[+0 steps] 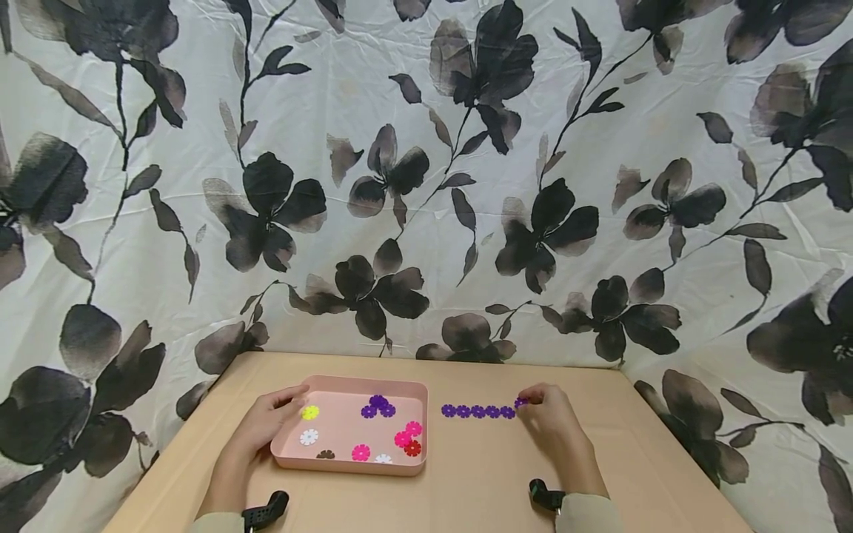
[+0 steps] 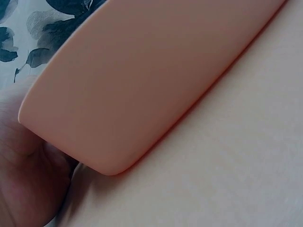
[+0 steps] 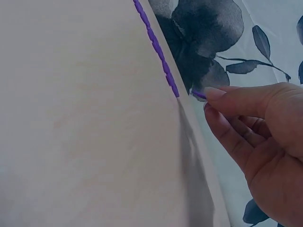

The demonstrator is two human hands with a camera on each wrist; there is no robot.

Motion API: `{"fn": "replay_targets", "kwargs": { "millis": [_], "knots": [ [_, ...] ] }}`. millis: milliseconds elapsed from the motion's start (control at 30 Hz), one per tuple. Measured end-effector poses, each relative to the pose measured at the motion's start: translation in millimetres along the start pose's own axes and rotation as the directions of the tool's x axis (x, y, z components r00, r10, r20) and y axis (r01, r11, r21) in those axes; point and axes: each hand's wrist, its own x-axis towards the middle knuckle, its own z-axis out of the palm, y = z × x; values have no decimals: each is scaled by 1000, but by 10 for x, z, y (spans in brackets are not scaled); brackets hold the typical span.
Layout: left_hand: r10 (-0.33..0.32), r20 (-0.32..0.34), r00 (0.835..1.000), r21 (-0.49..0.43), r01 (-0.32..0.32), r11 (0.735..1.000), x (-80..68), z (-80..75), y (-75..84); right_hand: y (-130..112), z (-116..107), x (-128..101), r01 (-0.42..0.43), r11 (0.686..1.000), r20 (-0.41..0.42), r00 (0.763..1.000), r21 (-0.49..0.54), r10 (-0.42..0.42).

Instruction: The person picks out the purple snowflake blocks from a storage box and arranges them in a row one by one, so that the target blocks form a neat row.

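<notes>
A pink tray (image 1: 346, 463) sits on the wooden table (image 1: 466, 488) and holds several flower-shaped plastic discs: purple (image 1: 378, 406), yellow (image 1: 309, 412), white (image 1: 309, 437), pink (image 1: 360, 451), red (image 1: 412, 448). My left hand (image 1: 266, 418) grips the tray's left rim; the left wrist view shows the tray's outer wall (image 2: 123, 90) against my palm. To the right of the tray lies a row of purple discs (image 1: 477, 411). My right hand (image 1: 549, 414) pinches one purple disc (image 1: 520, 403) at the row's right end, seen edge-on as the disc (image 3: 199, 94) beside the row (image 3: 156, 47).
A floral black-and-white cloth (image 1: 426, 170) hangs behind and around the table. The table's front edge and right corner are near my forearms. A brown disc (image 1: 325, 454) lies at the tray's front.
</notes>
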Motion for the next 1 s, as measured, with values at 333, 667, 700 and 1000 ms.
{"fn": "replay_targets", "kwargs": {
  "millis": [333, 667, 700, 1000],
  "knots": [
    [-11, 5, 1000, -7, 11, 1000, 0, 6, -3, 65, 36, 19, 35, 995, 4, 999, -93, -35],
    [-3, -1, 1000, 12, 3, 1000, -3, 5, -6, 99, 36, 27, 53, 988, 18, 999, -143, -51],
    [-3, -1, 1000, 10, 3, 1000, -2, 6, -7, 102, 36, 28, 50, 989, 21, 999, -138, -47],
    [1, 0, 1000, 12, -1, 1000, 15, 11, -21, 79, 37, 22, 38, 984, 34, 999, -174, -33]
  ]
}}
